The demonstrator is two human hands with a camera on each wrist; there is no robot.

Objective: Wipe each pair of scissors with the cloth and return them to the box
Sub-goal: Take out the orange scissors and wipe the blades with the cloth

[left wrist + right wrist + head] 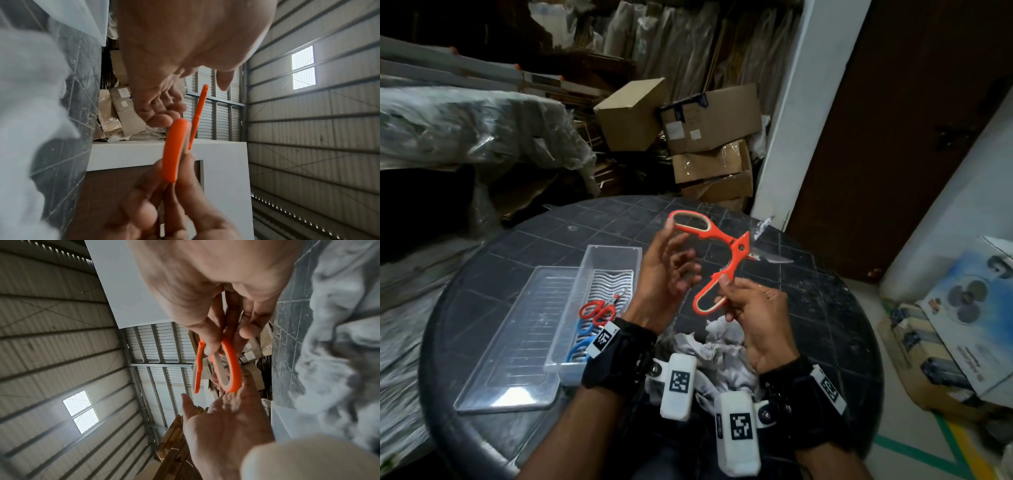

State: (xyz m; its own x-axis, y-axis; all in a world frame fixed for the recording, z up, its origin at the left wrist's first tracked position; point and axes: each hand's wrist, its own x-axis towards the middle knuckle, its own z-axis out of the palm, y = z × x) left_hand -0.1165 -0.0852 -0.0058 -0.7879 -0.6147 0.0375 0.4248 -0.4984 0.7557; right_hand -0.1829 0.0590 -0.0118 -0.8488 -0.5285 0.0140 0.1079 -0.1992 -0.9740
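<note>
Orange scissors (736, 248) hang over the table with blades and handles spread apart. My right hand (727, 294) pinches the lower handle loop (232, 366) between thumb and fingers. My left hand (678, 253) is relaxed, palm up, beside the upper loop; its thumb tip is at that loop's end and grips nothing. In the left wrist view the thumb sits just off the orange handle (176, 149). The crumpled grey-white cloth (722, 353) lies on the table under both wrists. The clear box (616, 253) at left holds red scissors (599, 310) and blue scissors (580, 344).
The box's clear lid (517, 349) lies flat to its left. The round dark table (825, 308) has a tile pattern and white smears. Cardboard boxes (709, 137) are stacked behind it; a printed carton (962, 325) sits on the floor at right.
</note>
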